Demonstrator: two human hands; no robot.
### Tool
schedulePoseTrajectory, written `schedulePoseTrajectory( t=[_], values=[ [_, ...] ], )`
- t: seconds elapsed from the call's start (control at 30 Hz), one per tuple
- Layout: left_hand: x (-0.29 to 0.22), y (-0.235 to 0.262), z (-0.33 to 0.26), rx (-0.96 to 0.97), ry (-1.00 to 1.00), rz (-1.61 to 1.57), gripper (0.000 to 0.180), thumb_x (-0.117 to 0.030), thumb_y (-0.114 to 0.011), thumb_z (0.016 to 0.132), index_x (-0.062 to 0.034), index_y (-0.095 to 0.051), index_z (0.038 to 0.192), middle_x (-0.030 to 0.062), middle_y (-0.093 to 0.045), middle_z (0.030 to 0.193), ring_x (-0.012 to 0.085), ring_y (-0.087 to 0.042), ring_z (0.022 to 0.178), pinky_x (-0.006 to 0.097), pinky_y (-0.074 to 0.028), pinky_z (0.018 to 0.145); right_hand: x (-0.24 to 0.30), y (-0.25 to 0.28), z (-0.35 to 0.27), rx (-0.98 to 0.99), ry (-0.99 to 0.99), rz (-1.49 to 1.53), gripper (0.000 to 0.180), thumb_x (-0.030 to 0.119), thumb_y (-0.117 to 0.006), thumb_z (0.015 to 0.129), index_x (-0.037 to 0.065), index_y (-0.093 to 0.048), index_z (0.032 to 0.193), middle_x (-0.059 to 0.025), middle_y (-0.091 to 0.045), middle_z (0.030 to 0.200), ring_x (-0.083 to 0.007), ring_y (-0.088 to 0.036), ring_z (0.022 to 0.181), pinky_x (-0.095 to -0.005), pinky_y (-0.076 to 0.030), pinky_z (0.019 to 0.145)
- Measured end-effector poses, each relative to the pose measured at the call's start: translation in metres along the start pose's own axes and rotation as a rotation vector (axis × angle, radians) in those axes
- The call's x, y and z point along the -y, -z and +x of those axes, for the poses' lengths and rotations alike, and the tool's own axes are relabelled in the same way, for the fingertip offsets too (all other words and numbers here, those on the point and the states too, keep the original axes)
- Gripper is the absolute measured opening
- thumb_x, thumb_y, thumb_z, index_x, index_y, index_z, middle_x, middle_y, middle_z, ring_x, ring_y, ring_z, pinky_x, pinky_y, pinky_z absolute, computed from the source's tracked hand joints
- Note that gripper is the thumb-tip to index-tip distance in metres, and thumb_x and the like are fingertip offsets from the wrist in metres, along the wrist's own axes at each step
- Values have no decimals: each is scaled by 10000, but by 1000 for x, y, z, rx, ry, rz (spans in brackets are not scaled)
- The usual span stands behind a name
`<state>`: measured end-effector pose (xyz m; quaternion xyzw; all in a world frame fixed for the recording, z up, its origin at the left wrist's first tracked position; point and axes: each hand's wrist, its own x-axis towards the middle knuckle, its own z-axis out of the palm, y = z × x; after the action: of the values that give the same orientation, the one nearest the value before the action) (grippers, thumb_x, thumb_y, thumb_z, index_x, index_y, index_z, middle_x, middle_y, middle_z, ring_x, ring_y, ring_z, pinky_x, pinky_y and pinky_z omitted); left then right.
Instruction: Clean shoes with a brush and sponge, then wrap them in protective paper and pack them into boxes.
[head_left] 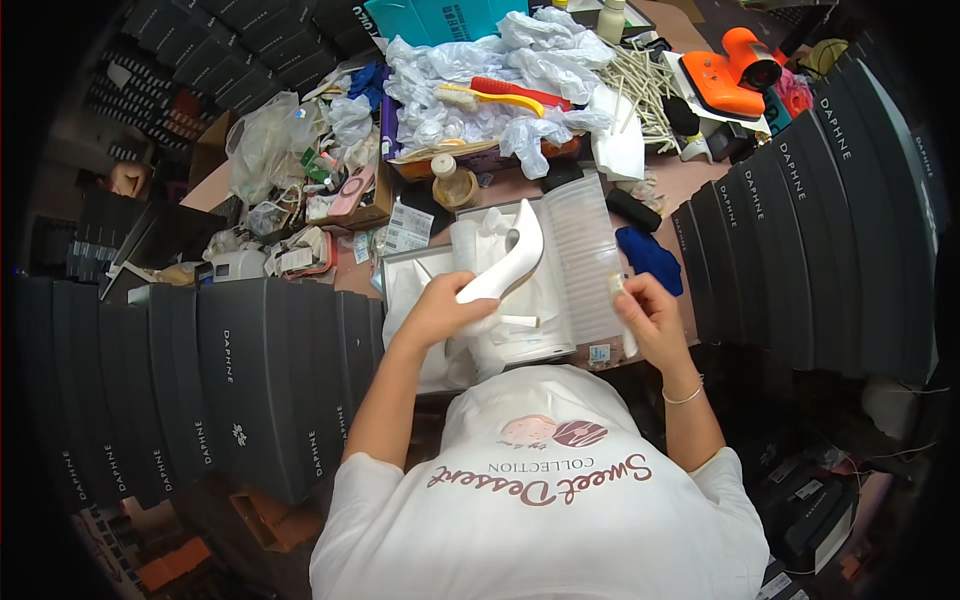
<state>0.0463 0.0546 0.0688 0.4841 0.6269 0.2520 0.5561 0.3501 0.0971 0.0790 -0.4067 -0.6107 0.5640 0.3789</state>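
My left hand (445, 312) is closed around a white high-heeled shoe (515, 258), held tilted with its heel pointing toward my right. Beneath the shoe lies an open shoebox (402, 285) lined with white tissue paper (485, 240). My right hand (652, 314) pinches a small white strip-like piece (628, 342), whose exact kind I cannot make out. That hand is right of the box, by the edge of a translucent ribbed plastic sheet (592, 250).
Stacks of dark shoeboxes stand on the left (265, 390) and right (790, 230). Behind the work spot are a bottle (455, 188), a heap of crumpled plastic (440, 75), brushes (510, 95), white sticks (645, 85), an orange device (725, 80) and a blue cloth (650, 262).
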Motion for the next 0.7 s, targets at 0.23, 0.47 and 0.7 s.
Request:
schedulePoseTrajectory(
  t=[0.23, 0.47, 0.7],
  values=[
    [36, -38, -51, 387, 109, -1259, 564, -249, -607, 812, 85, -454, 1240, 166, -598, 1144, 207, -615, 993, 317, -498, 883, 46, -30, 62, 150, 217, -156, 157, 138, -617, 896, -11, -566, 891, 12, -525, 745, -56, -453, 677, -216, -387, 603],
    [86, -66, -78, 473, 199, -1264, 626, -300, -583, 807, 84, -431, 1278, 198, -561, 1196, 241, -593, 1061, 323, -455, 942, 3, -38, 38, 653, -369, 197, 202, 234, -596, 929, 47, -543, 874, 57, -501, 747, -29, -434, 689, -196, -378, 617],
    [-11, -36, -97, 89, -461, 103, 393, -260, -612, 851, 20, -569, 1124, 143, -609, 1096, 283, -589, 1008, 351, -419, 899, -15, -41, -8, 513, -535, 126, 182, 206, -592, 927, 44, -547, 857, 56, -489, 712, -18, -418, 654, -184, -360, 584]
  ],
)
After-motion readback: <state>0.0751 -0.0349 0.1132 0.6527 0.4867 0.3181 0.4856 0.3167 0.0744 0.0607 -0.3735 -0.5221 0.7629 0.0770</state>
